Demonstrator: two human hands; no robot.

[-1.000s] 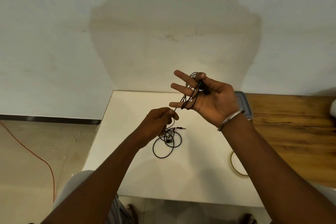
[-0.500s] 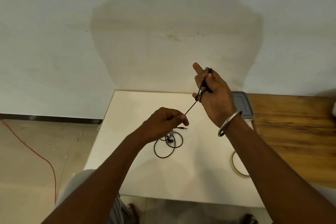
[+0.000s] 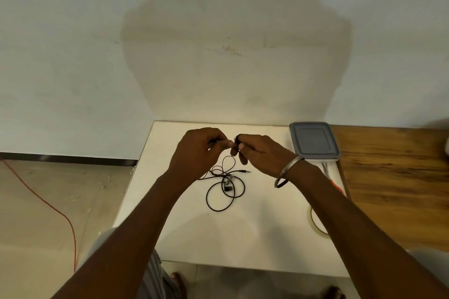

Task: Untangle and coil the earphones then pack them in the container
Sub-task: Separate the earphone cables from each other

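Pinch on earphones [image 3: 228, 188] from left hand [image 3: 196, 150] and right hand [image 3: 260, 153], backs up, close together above table [image 3: 267, 226].

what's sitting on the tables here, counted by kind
earphones: 1
container, lid on: 1
tape roll: 1
red-tipped item, partly hidden by the right arm, kind unclear: 1
total: 4

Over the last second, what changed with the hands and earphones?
The right hand came down from its raised position to meet the left hand; both pinch the earphones above the table. The loose loops on the table, the lidded container and tape roll stayed put.
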